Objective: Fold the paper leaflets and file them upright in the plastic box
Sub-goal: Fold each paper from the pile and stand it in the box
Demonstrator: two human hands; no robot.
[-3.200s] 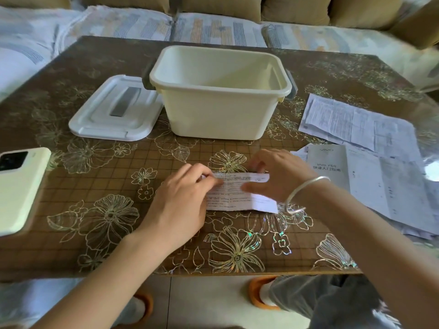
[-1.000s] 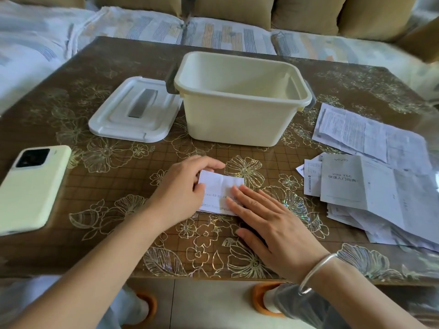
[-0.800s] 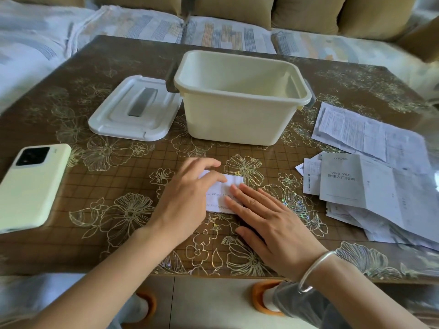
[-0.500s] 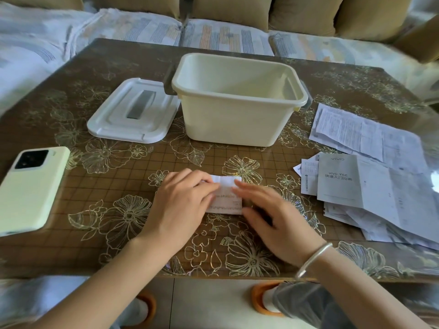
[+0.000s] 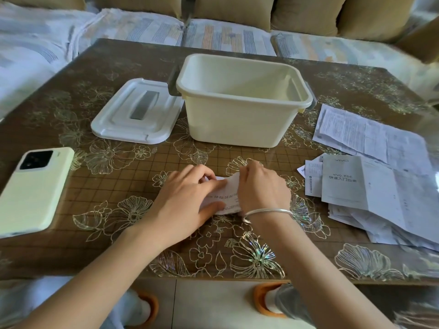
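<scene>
- white paper: one small folded leaflet lies on the table right under the fingers of both hands. only a strip shows between them, so its long axis looks to run hand to hand, not sure
- left hand: palm down, forefinger laid over the far part, thumb along the near edge. the two are spread apart and pressing the sheet flat
- right hand: wrist turned in, fingers curled and pinching the right-side edge, which curls up off the table just beside the left fingertips. bracelet on the wrist
- looks mid-fold. that raised edge probably goes over toward the left fingers next
- plastic box stands straight beyond the fingertips, apart from them, mouth up, nothing visible inside. both hands about equally near it, but the right has the grip
- unfolded leaflets heaped out past the right knuckles
- lid and phone out past the left hand
</scene>
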